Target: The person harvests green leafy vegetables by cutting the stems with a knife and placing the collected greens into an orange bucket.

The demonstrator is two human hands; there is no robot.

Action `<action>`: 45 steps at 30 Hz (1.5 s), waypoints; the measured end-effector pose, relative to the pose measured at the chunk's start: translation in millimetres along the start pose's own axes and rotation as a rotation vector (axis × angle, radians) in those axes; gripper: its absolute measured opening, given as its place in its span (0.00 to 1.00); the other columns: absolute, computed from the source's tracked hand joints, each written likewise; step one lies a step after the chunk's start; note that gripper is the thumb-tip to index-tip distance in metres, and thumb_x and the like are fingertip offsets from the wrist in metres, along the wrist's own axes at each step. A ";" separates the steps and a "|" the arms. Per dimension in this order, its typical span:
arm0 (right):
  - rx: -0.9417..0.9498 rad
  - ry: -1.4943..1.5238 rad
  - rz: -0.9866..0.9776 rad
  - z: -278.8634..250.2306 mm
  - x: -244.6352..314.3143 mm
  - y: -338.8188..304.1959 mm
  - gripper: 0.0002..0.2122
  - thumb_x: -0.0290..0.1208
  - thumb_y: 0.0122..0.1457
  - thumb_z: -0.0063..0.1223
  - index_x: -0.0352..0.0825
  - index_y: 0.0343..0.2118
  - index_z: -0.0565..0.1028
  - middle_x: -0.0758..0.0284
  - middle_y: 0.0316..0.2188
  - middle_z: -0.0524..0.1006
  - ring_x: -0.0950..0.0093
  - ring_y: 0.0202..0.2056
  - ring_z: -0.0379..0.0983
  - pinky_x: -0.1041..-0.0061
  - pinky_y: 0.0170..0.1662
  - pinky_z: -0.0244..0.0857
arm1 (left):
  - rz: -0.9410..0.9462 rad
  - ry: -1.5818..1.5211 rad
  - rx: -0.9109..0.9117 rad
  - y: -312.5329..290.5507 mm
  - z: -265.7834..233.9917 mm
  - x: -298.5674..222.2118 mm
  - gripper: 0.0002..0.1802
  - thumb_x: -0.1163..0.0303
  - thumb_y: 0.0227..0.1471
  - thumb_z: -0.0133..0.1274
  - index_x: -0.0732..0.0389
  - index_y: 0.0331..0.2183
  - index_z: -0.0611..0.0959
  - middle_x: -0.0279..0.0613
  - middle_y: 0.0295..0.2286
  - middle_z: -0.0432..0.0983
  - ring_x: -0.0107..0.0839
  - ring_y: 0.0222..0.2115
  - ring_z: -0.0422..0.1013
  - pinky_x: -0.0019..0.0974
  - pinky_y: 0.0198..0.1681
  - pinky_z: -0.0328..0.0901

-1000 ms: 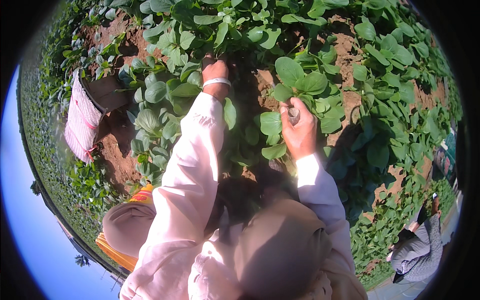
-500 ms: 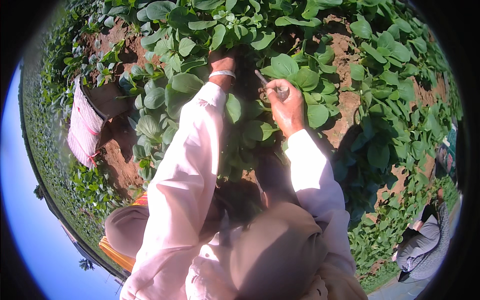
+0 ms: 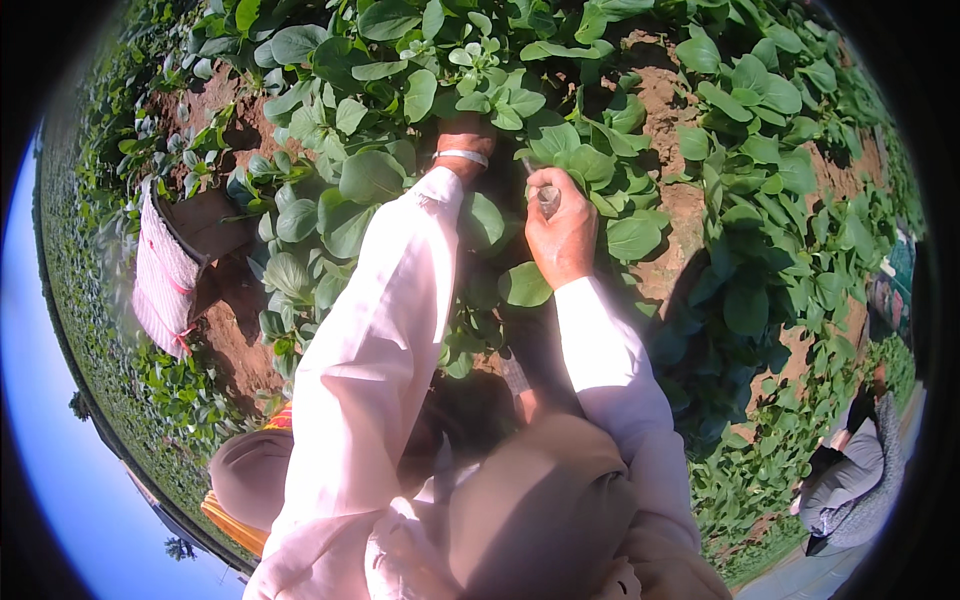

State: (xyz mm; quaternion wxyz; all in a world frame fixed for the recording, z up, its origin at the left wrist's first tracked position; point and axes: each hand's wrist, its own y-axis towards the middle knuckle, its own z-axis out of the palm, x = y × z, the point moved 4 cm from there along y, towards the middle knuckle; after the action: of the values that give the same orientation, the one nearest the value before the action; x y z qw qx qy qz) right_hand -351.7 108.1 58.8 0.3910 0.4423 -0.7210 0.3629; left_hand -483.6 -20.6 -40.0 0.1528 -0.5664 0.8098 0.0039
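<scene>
My left hand (image 3: 465,137), with a pale band at the wrist, reaches into a clump of broad-leaved green plants (image 3: 500,95). Leaves and shade hide its fingers. Just to the right, my right hand (image 3: 562,228) is closed around a small knife-like tool (image 3: 548,200). The rounded end of its handle shows above the fist, and its thin tip runs up among the leaves, mostly hidden. A wide leaf (image 3: 525,284) hangs beside the right wrist, and another (image 3: 484,220) lies between the two hands.
Rows of leafy plants surround me, with reddish-brown soil (image 3: 683,205) between them. At the left lies a pink-white woven sack or padded piece (image 3: 163,270). A person (image 3: 850,475) in grey crouches at the lower right. My bent knees are below my arms.
My left hand has moved slightly right and down, closer to the right hand. My right hand has shifted a little left with the tool, whose tip now shows less among the leaves.
</scene>
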 end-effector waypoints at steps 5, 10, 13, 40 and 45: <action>0.048 0.039 0.061 -11.8 -5.6 10.9 0.07 0.20 0.48 0.54 0.35 0.32 0.72 0.58 0.22 0.77 0.62 0.26 0.77 0.70 0.31 0.68 | 0.005 -0.026 0.027 -8.7 -37.0 -20.3 0.19 0.75 0.50 0.44 0.57 0.46 0.73 0.57 0.35 0.74 0.52 0.37 0.72 0.44 0.38 0.68; -0.081 0.101 0.060 -41.5 -2.1 -15.0 0.06 0.19 0.51 0.52 0.35 0.32 0.71 0.59 0.21 0.76 0.64 0.24 0.76 0.73 0.28 0.66 | -0.110 -0.325 0.279 13.0 -46.4 -21.1 0.22 0.66 0.48 0.47 0.67 0.44 0.75 0.60 0.42 0.72 0.51 0.47 0.67 0.41 0.50 0.60; -0.034 -0.021 0.063 -39.2 6.1 -8.5 0.07 0.19 0.50 0.52 0.36 0.32 0.71 0.59 0.19 0.75 0.61 0.23 0.75 0.71 0.27 0.65 | 0.190 0.005 0.112 27.2 -20.2 -26.5 0.19 0.66 0.47 0.49 0.66 0.40 0.75 0.57 0.37 0.74 0.52 0.40 0.70 0.44 0.42 0.65; -0.103 -0.002 0.056 -26.5 -15.5 16.0 0.09 0.20 0.48 0.54 0.38 0.33 0.70 0.58 0.21 0.76 0.58 0.27 0.76 0.66 0.30 0.68 | 0.058 -0.208 -0.072 52.0 9.9 -49.1 0.15 0.66 0.50 0.44 0.60 0.38 0.79 0.50 0.34 0.77 0.49 0.35 0.73 0.45 0.37 0.67; -0.073 -0.003 0.091 -10.2 -9.9 32.0 0.10 0.20 0.47 0.53 0.38 0.33 0.71 0.60 0.24 0.77 0.60 0.28 0.76 0.66 0.32 0.68 | 0.116 -0.218 -0.196 41.3 2.5 -34.6 0.15 0.67 0.49 0.45 0.60 0.38 0.78 0.50 0.34 0.77 0.49 0.35 0.73 0.46 0.37 0.67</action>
State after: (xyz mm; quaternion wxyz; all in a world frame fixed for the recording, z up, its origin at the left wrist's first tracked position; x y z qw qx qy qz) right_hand -375.7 131.5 48.9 0.3890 0.3949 -0.7537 0.3530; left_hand -510.1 26.4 -40.5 0.1831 -0.5270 0.8156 0.1533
